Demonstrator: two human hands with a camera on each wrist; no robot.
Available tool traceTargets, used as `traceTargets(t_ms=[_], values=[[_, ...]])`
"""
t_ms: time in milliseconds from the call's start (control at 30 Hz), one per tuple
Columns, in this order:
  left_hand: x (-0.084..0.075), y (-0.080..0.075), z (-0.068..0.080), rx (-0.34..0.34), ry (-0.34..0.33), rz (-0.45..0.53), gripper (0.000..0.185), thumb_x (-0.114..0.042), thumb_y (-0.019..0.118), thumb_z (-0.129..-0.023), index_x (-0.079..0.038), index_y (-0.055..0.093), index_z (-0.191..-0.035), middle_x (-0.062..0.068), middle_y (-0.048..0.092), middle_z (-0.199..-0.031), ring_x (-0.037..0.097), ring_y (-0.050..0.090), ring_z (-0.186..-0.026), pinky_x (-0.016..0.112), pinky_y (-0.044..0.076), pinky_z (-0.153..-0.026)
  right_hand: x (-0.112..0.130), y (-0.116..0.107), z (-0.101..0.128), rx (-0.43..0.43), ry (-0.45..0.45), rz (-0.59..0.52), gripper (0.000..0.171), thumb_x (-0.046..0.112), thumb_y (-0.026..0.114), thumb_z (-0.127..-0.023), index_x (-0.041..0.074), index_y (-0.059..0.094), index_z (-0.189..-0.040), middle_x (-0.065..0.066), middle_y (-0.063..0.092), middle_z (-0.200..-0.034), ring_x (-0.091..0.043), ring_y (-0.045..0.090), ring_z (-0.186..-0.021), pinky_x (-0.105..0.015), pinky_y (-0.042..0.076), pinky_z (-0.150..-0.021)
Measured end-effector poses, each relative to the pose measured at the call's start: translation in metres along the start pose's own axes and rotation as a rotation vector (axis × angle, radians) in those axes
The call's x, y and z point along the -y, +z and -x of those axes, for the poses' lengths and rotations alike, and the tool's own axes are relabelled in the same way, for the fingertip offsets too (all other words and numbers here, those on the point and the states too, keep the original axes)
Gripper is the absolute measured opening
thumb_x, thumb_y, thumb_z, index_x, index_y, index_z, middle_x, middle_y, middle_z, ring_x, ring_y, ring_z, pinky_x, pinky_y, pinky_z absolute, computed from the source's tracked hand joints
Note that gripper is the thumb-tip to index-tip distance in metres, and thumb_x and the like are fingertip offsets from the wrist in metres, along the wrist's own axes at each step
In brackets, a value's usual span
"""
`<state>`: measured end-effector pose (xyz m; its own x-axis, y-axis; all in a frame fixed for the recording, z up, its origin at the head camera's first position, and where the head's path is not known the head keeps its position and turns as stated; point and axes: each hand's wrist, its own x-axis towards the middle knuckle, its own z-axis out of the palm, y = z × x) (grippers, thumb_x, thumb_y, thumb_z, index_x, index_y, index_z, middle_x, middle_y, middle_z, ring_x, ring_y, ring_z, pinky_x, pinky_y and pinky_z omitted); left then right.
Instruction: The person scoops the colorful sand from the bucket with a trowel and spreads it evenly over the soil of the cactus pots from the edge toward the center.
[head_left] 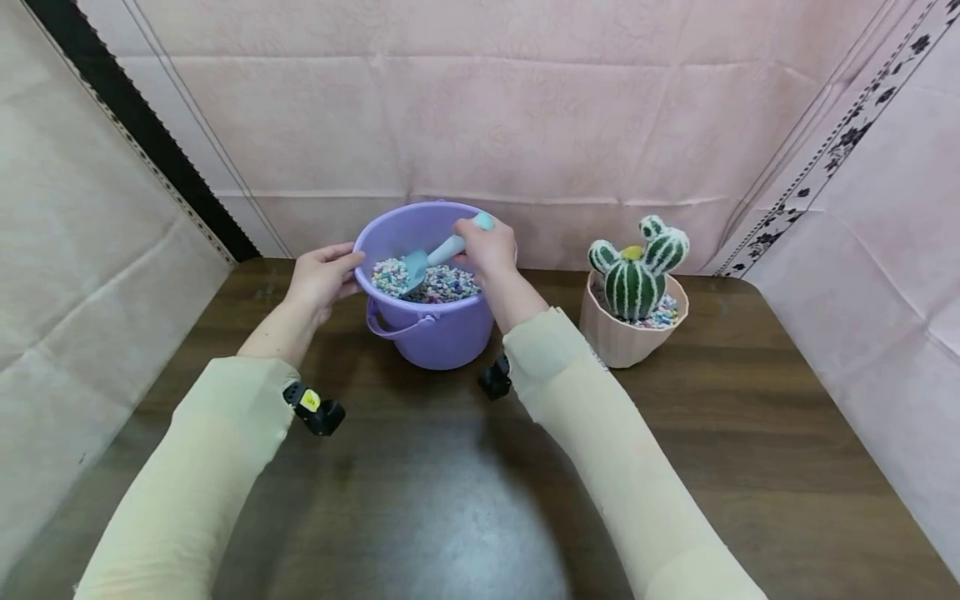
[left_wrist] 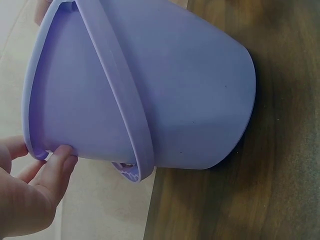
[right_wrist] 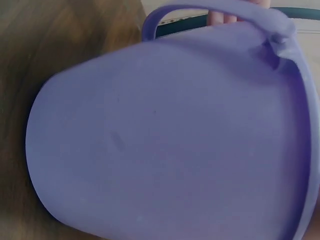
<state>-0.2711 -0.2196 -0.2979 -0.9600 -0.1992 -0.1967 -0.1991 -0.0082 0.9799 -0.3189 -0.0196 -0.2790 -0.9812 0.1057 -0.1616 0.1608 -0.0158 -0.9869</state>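
Note:
A purple bucket [head_left: 442,342] stands on the table, part filled with small multicoloured pebbles [head_left: 442,286]. My left hand [head_left: 321,279] pinches its rim at the left side, thumb and fingers on either side of the edge; the left wrist view shows this hand [left_wrist: 30,195] close up. My right hand [head_left: 487,254] reaches over the bucket's right rim and grips the handle of a light blue shovel [head_left: 447,250]. The shovel's blade is down at the pebbles. In the right wrist view the bucket's side [right_wrist: 165,135] fills most of the picture and hides the shovel.
To the right of the bucket stands a pale pink pot [head_left: 621,340] holding a green, white-striped cactus [head_left: 636,287] with coloured pebbles around its base. The bucket's handle [head_left: 401,332] hangs down at the front. Pink cloth walls [head_left: 480,125] rise behind the brown wooden table [head_left: 750,417].

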Motion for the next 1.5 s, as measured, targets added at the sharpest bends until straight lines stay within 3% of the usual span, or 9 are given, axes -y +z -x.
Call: traceTargets(t_ms=[200,400,500,733,1167,1500], values=[[-0.002,0.001,0.001,-0.010,0.000,-0.029,0.051,-0.015,0.052,-0.095,-0.001,0.038,-0.141,0.023,0.040,-0.143,0.007,0.062,-0.092,0.009,0.055,-0.066,0.002,-0.001,0.005,0.026,0.005,-0.099,0.020,0.009,0.062,-0.083,0.003,0.061,-0.102,-0.003,0.051,-0.088,-0.024,0.065,-0.085,-0.030,0.061,-0.068],[-0.003,0.002,0.002,-0.005,-0.017,-0.050,0.050,-0.016,0.051,-0.095,-0.002,0.037,-0.142,0.022,0.039,-0.144,0.022,0.053,-0.121,0.009,0.054,-0.068,0.003,-0.002,0.006,0.034,0.014,-0.174,0.007,0.006,0.061,-0.083,0.004,0.058,-0.089,-0.002,0.050,-0.087,-0.025,0.064,-0.088,-0.032,0.061,-0.073],[-0.004,0.002,0.003,-0.004,-0.027,-0.059,0.050,-0.017,0.050,-0.096,-0.003,0.037,-0.142,0.020,0.039,-0.145,0.027,0.046,-0.128,0.009,0.054,-0.069,0.004,-0.003,0.007,0.032,0.027,-0.210,0.009,0.006,0.060,-0.084,0.002,0.058,-0.092,-0.003,0.051,-0.090,-0.028,0.065,-0.093,-0.035,0.060,-0.079],[-0.005,0.001,0.004,-0.001,-0.030,-0.063,0.050,-0.016,0.050,-0.096,-0.002,0.036,-0.142,0.020,0.038,-0.145,0.028,0.045,-0.129,0.010,0.055,-0.069,0.007,-0.006,0.012,0.031,0.065,-0.275,0.026,0.006,0.061,-0.085,-0.003,0.058,-0.110,-0.006,0.052,-0.099,-0.031,0.065,-0.100,-0.037,0.057,-0.086],[-0.005,0.005,0.004,-0.001,-0.002,-0.077,0.049,-0.015,0.045,-0.098,0.000,0.033,-0.143,0.023,0.037,-0.145,0.031,0.043,-0.130,0.010,0.054,-0.074,0.014,-0.014,0.010,-0.048,0.122,-0.435,0.031,0.002,0.060,-0.084,-0.005,0.056,-0.114,-0.012,0.056,-0.104,-0.028,0.062,-0.105,-0.036,0.059,-0.079],[-0.005,0.004,0.005,-0.005,-0.014,-0.092,0.049,-0.018,0.043,-0.099,-0.002,0.032,-0.144,0.022,0.034,-0.147,0.030,0.042,-0.131,0.010,0.054,-0.075,0.016,-0.027,0.010,-0.031,0.168,-0.566,0.024,0.003,0.057,-0.088,-0.004,0.055,-0.111,-0.020,0.057,-0.122,-0.030,0.061,-0.109,-0.039,0.056,-0.087]])
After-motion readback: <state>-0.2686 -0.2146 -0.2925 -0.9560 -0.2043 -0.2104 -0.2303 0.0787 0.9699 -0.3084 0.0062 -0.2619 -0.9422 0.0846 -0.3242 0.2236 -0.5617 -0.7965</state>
